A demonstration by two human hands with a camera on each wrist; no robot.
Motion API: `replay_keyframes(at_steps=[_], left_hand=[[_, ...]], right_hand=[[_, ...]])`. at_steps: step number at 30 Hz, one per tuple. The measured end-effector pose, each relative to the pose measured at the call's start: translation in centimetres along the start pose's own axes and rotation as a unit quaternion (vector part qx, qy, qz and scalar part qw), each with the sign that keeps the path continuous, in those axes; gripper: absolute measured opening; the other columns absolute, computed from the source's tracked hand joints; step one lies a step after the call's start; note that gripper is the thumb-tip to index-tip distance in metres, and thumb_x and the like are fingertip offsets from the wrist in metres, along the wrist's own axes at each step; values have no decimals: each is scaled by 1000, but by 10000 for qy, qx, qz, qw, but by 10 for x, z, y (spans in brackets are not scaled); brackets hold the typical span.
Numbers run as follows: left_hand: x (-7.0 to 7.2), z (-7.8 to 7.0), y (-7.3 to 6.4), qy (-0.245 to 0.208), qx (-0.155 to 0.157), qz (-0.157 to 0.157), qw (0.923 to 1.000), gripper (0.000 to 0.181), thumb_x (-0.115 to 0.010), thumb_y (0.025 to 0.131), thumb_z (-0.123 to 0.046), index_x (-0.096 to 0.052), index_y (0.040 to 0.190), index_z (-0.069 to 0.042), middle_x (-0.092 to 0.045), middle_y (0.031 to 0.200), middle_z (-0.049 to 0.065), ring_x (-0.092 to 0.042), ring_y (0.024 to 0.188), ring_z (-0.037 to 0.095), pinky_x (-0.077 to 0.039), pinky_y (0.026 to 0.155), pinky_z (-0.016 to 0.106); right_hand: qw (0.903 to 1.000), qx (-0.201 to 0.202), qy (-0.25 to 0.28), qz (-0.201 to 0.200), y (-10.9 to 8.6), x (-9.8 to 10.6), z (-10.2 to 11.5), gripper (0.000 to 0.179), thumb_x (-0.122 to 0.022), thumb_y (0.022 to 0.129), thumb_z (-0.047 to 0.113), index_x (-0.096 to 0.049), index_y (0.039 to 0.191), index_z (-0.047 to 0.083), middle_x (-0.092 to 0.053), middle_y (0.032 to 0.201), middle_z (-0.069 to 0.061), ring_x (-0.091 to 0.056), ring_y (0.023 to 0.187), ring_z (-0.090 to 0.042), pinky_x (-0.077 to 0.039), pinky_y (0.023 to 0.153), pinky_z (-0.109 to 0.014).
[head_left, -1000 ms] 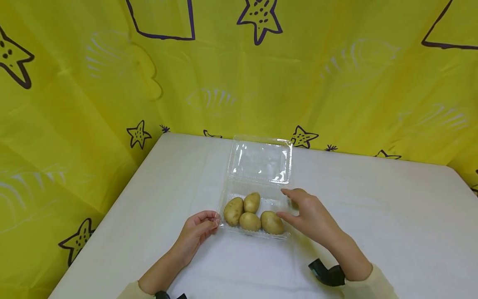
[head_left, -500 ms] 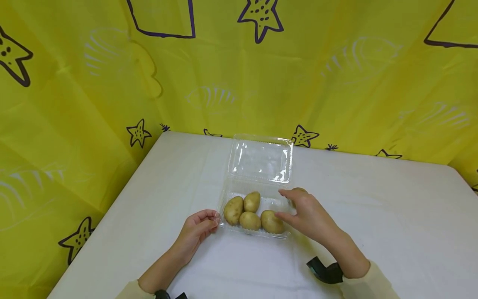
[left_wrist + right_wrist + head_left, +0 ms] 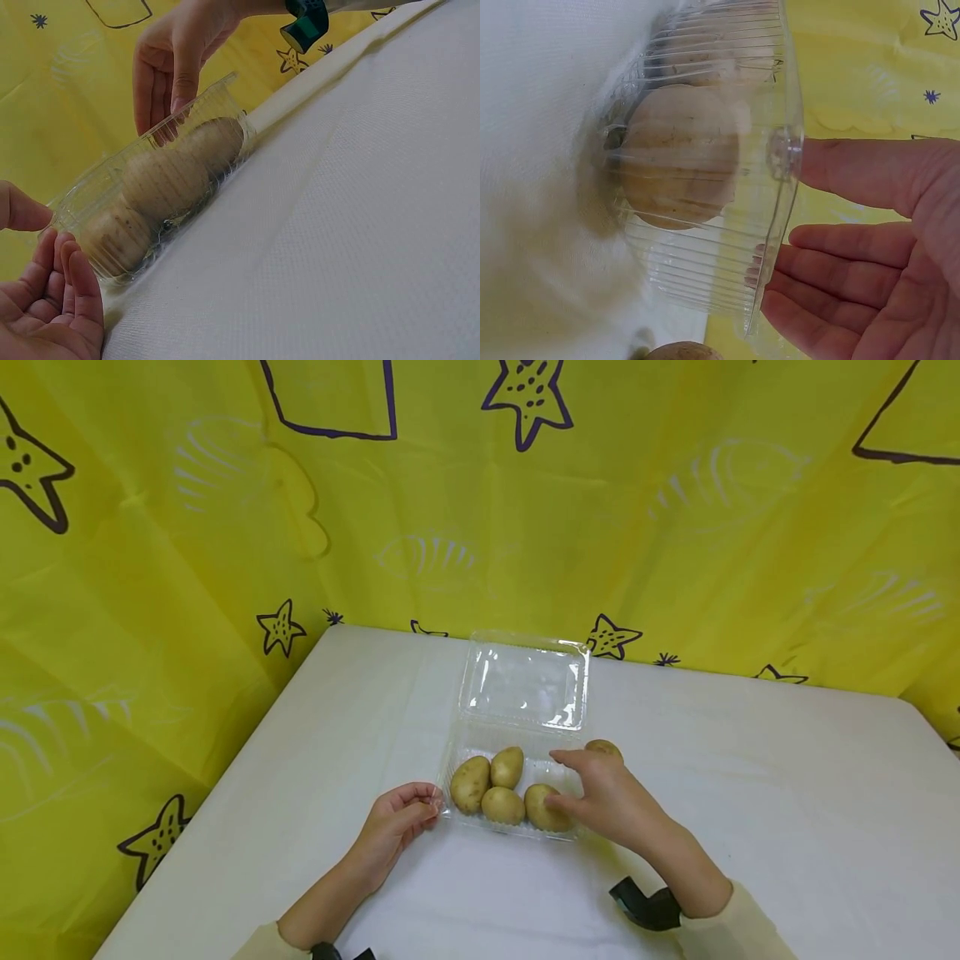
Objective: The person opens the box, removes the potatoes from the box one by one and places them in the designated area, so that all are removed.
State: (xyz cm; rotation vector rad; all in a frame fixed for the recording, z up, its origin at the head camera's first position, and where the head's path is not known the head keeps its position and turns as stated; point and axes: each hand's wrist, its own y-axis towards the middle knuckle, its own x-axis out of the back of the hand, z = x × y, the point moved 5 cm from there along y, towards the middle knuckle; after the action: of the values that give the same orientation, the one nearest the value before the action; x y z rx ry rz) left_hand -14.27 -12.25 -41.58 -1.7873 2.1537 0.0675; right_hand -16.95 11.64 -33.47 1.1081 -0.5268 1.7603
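Note:
A clear plastic clamshell box stands open on the table, with several potatoes inside. At the box's front left corner, my left hand pinches the rim between thumb and fingers. My right hand is over the box's right side, thumb and fingers spread apart, holding nothing. Its thumb is near the front right potato; in the right wrist view the thumb lies close behind the rim, and contact is unclear. One more potato rests outside the box on the right, partly hidden by that hand.
The clear lid is folded back toward the far edge of the white-covered table. Behind and to the left hangs a yellow printed cloth. A dark curved device is worn at the right wrist.
My right hand has shifted slightly left, further over the box, uncovering more of the potato outside. My left hand stays at the corner, and the potatoes have not moved.

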Motion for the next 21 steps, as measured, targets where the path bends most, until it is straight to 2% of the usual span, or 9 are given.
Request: replay_keyframes(at_steps=[8, 17, 21], left_hand=[[1, 1, 0, 32, 13, -3, 10000, 17, -52, 85, -2, -51, 98, 7, -56, 88, 4, -55, 81, 12, -47, 75, 23], [1, 1, 0, 11, 60, -41, 10000, 15, -52, 84, -1, -53, 98, 6, -57, 87, 3, -54, 80, 11, -46, 74, 22], [1, 1, 0, 3, 57, -27, 10000, 15, -53, 84, -1, -53, 97, 5, -57, 87, 3, -55, 80, 11, -46, 75, 22]], right_hand=[[9995, 8, 125, 288, 4, -6, 4, 50, -75, 75, 16, -57, 115, -8, -61, 112, -17, -56, 106, -30, -44, 88, -43], [9988, -7, -41, 491, 9, -8, 4, 49, -76, 74, 17, -59, 112, -8, -63, 108, -17, -59, 99, -27, -46, 84, -42], [9976, 47, -93, 688, 12, -10, 4, 49, -76, 73, 17, -59, 112, -8, -63, 106, -16, -60, 90, -23, -46, 83, -41]])
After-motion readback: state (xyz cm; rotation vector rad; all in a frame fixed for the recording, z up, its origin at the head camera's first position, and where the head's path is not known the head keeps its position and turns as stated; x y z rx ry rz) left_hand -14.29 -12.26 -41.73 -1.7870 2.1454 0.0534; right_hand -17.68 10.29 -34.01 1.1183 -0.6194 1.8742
